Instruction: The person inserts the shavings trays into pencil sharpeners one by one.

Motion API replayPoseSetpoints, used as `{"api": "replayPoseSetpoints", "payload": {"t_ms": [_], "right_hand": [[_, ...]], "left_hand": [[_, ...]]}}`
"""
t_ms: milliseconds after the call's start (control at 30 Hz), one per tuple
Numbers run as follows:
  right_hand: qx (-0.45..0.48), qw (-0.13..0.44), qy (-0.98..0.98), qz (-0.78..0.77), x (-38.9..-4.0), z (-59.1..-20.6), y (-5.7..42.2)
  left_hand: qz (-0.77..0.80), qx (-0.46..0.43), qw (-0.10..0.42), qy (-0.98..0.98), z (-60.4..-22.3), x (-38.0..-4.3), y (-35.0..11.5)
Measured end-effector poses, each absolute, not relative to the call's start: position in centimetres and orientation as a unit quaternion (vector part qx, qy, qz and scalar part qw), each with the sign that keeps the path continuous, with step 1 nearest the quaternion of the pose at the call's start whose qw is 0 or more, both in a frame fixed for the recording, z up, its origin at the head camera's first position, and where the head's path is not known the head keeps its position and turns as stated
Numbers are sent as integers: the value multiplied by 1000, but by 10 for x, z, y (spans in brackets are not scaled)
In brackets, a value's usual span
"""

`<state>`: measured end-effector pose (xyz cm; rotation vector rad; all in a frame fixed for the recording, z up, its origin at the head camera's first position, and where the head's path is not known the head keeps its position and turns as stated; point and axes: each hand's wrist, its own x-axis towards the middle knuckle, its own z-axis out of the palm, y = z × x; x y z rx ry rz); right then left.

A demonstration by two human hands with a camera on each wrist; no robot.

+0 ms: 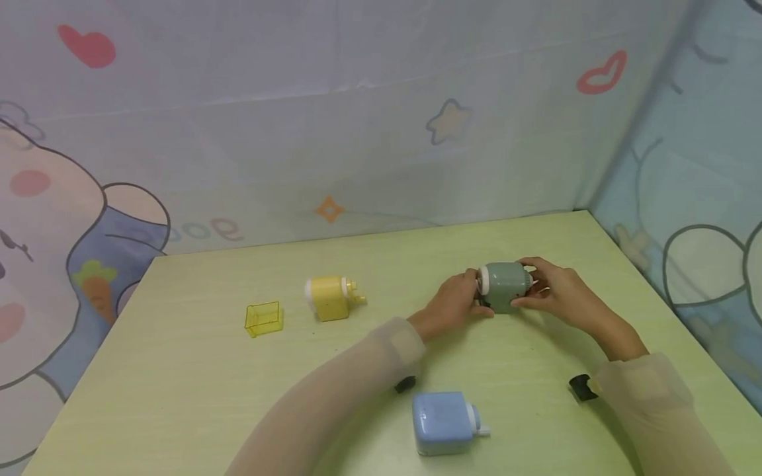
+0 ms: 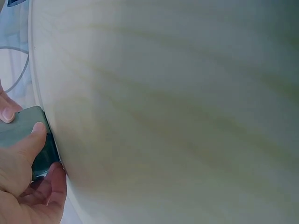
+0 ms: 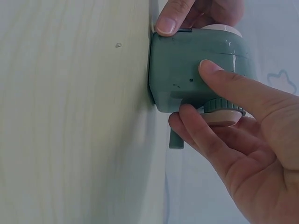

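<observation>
Bracing green sharpener [image 1: 505, 285] from both ends, likely for steadiness: left hand [image 1: 452, 301] grips white-rimmed end, right hand [image 1: 562, 296] pinches crank end, thumbs against body.

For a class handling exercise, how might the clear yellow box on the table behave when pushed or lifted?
The clear yellow box is probably light, since its see-through walls look thin. Its straight edges suggest it is stiff rather than floppy. With its flat sides, it would likely slide rather than roll.
</observation>
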<state>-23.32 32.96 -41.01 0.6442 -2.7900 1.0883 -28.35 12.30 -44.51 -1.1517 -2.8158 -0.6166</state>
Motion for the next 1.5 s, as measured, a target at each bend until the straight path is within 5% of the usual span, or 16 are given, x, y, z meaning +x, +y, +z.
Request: {"api": "replayPoseSetpoints", "payload": {"t_ms": [500,1500], "right_hand": [[209,45,-914,344,-230,-412,328],[200,83,-919,330,-217,-419,340]], "left_hand": [[-234,-367,-9,-900,-445,-281,120],[-197,-332,16,-922,-446,-272,112]]}}
